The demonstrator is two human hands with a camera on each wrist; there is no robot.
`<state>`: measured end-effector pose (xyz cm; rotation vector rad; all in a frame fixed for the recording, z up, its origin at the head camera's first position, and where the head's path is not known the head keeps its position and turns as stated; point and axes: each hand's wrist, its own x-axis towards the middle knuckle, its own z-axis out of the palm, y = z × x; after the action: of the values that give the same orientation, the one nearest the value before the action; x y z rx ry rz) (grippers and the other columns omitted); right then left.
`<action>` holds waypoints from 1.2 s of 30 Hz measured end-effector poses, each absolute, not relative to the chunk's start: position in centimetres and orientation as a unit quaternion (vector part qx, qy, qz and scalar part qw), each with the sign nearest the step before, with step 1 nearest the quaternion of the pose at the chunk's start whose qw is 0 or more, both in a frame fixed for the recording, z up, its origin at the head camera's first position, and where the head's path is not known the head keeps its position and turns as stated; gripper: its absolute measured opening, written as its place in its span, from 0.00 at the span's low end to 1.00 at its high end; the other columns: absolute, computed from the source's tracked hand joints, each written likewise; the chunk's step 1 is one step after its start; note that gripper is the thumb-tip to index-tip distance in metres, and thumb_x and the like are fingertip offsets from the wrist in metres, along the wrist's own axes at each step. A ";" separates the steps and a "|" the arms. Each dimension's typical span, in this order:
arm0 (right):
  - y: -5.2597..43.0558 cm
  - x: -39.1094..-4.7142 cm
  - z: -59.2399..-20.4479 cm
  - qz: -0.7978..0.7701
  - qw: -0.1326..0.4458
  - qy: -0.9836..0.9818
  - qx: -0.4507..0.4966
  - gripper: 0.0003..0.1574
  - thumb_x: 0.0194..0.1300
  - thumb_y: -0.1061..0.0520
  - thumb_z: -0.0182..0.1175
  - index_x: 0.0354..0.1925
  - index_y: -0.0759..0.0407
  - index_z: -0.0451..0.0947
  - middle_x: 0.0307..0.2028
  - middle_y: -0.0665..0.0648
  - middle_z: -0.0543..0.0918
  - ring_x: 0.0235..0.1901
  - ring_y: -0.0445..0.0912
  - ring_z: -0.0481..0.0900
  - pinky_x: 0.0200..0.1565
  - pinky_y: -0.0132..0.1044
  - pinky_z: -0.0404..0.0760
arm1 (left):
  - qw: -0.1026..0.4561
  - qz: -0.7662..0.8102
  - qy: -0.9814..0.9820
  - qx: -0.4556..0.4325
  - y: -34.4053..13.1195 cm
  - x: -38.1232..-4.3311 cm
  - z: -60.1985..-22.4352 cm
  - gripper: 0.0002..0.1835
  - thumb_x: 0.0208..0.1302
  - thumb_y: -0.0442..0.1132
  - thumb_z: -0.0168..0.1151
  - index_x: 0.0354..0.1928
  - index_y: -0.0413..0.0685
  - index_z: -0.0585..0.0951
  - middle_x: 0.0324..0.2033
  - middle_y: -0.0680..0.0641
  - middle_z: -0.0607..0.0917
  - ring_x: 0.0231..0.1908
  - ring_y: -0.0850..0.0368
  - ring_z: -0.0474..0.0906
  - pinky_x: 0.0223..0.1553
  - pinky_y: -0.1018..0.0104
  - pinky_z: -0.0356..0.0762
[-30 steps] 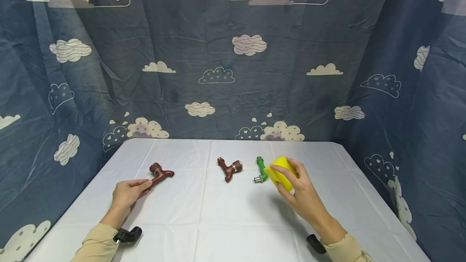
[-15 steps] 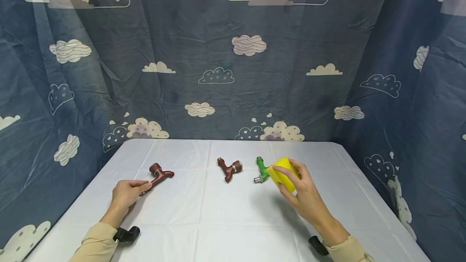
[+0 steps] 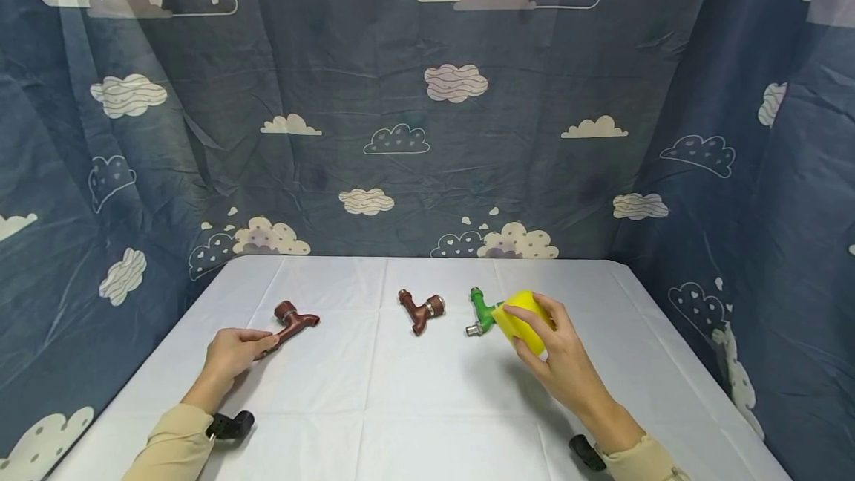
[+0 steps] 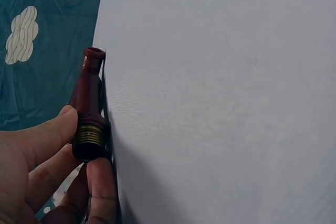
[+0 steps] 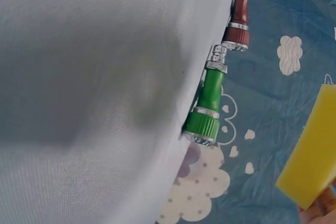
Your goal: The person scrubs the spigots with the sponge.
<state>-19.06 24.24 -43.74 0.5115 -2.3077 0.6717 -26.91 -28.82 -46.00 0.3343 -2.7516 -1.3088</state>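
Observation:
My left hand pinches the threaded end of a brown tap at the left of the table. In the left wrist view, thumb and fingers sit around the brass-coloured thread of that brown tap. A yellow sponge is held between the thumb and fingers of my right hand, raised over the table with its shadow below. Just left of the sponge lies a green tap with a silver end, its right part overlapped by the sponge in the head view. The right wrist view shows the sponge at its right edge.
A second brown tap with a silver ring lies mid-table, left of the green one. The white cloth-covered table ends at a dark blue cloud-patterned curtain behind and at both sides. Each wrist wears a black device.
My right hand has drifted slightly right with the sponge, showing more of the green tap. The left hand stays nearly still on the brown tap.

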 end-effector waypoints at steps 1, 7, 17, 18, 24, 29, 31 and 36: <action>24.3 -19.0 -43.8 0.258 0.334 -0.885 0.196 0.39 0.61 0.69 0.76 0.67 0.44 0.81 0.68 0.72 0.71 0.56 0.65 0.80 0.47 0.60 0.93 | 0.036 -0.427 -0.897 0.109 -28.8 -26.9 -45.9 0.21 0.67 0.47 0.76 0.50 0.34 0.91 0.42 0.35 0.92 0.37 0.55 0.85 0.32 0.67 0.74; 24.5 -19.0 -43.8 0.257 0.337 -0.884 0.196 0.40 0.61 0.69 0.76 0.67 0.45 0.80 0.68 0.73 0.71 0.57 0.66 0.80 0.47 0.60 0.92 | 0.016 -0.429 -0.897 0.105 -28.8 -27.3 -45.4 0.20 0.67 0.45 0.74 0.49 0.33 0.90 0.39 0.41 0.91 0.30 0.63 0.84 0.30 0.67 0.77; 24.7 -18.7 -43.6 0.260 0.341 -0.882 0.199 0.41 0.60 0.70 0.76 0.67 0.45 0.81 0.68 0.73 0.71 0.56 0.65 0.80 0.46 0.60 0.92 | 0.021 -0.370 -0.924 0.097 -28.0 -28.5 -43.4 0.18 0.67 0.44 0.72 0.51 0.35 0.89 0.46 0.34 0.91 0.41 0.44 0.85 0.37 0.58 0.83; 24.7 -18.6 -43.6 0.260 0.340 -0.882 0.198 0.41 0.60 0.70 0.76 0.67 0.45 0.81 0.68 0.73 0.71 0.56 0.65 0.80 0.47 0.60 0.92 | 0.025 -0.364 -0.926 0.094 -27.8 -28.6 -43.1 0.18 0.67 0.44 0.71 0.50 0.36 0.89 0.48 0.33 0.91 0.45 0.40 0.85 0.41 0.54 0.84; 24.7 -18.5 -43.5 0.261 0.333 -0.885 0.191 0.41 0.60 0.70 0.76 0.67 0.45 0.81 0.68 0.72 0.71 0.57 0.65 0.80 0.48 0.61 0.92 | 0.043 -0.348 -0.935 0.059 -26.4 -29.6 -41.5 0.17 0.70 0.43 0.70 0.52 0.37 0.89 0.52 0.33 0.91 0.58 0.31 0.82 0.55 0.39 0.82; 24.7 -18.5 -43.4 0.266 0.328 -0.887 0.187 0.41 0.61 0.70 0.76 0.68 0.44 0.80 0.69 0.72 0.70 0.57 0.65 0.80 0.49 0.62 0.92 | 0.050 -0.347 -0.936 0.035 -24.5 -30.8 -40.6 0.18 0.71 0.41 0.70 0.55 0.36 0.87 0.52 0.32 0.90 0.51 0.37 0.86 0.49 0.46 0.86; 24.7 -18.5 -43.4 0.267 0.327 -0.887 0.187 0.41 0.61 0.70 0.76 0.68 0.44 0.80 0.69 0.72 0.70 0.57 0.65 0.80 0.50 0.62 0.92 | 0.051 -0.344 -0.937 0.022 -23.6 -31.3 -40.5 0.18 0.71 0.41 0.70 0.56 0.37 0.87 0.52 0.33 0.90 0.49 0.39 0.86 0.49 0.48 0.87; 24.8 -18.5 -43.3 0.268 0.330 -0.885 0.190 0.40 0.62 0.70 0.75 0.68 0.44 0.80 0.69 0.73 0.70 0.57 0.65 0.80 0.49 0.63 0.92 | 0.048 -0.349 -0.936 -0.020 -21.3 -32.7 -40.4 0.17 0.71 0.41 0.70 0.57 0.39 0.87 0.51 0.36 0.91 0.51 0.40 0.86 0.51 0.48 0.88</action>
<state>-18.48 24.76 -43.34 0.4979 -2.3134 0.7011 -32.70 -21.30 -40.38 -0.0614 -2.8519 -1.0643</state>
